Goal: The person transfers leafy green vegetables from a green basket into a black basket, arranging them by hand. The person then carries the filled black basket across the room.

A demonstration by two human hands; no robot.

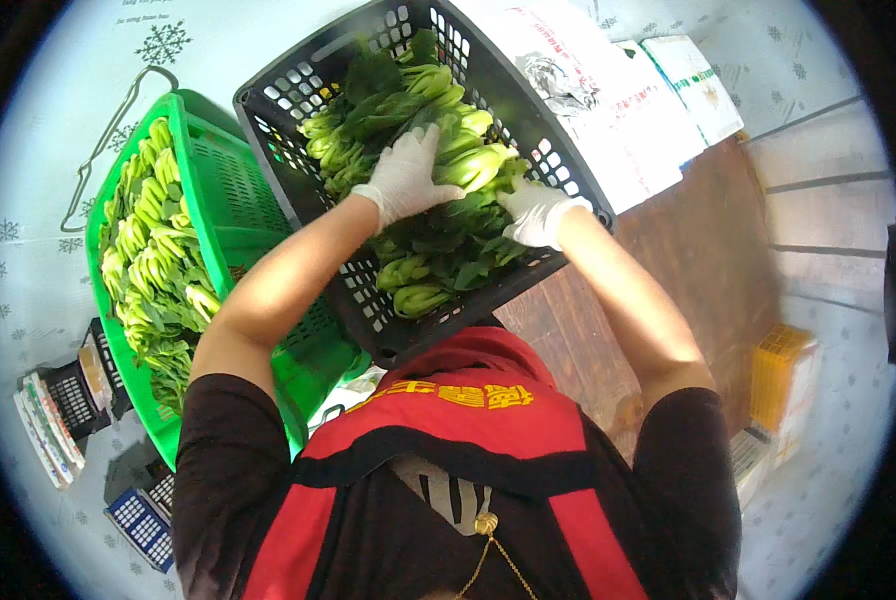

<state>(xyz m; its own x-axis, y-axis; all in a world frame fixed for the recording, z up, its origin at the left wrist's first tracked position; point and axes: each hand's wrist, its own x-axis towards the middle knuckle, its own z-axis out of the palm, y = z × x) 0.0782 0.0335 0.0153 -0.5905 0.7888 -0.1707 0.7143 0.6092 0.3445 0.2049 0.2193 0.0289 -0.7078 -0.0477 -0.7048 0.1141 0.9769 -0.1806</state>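
A black perforated plastic crate (485,41) stands before me with bok choy (474,166) in it, the pale stem ends among dark leaves. My left hand (410,176), in a white glove, lies on the greens in the middle of the crate. Its fingers are stretched out and its thumb points to the right. My right hand (534,212), gloved too, touches the greens by the crate's right wall. Its fingertips are partly hidden by leaves, so I cannot make out whether it grips a plant.
On the left, a green plastic crate (193,187) is filled with more bok choy (152,240). White boxes (635,127) sit on the brown wooden surface (688,247) at upper right. A yellow crate (774,367) is far right; a blue basket (139,525) is lower left.
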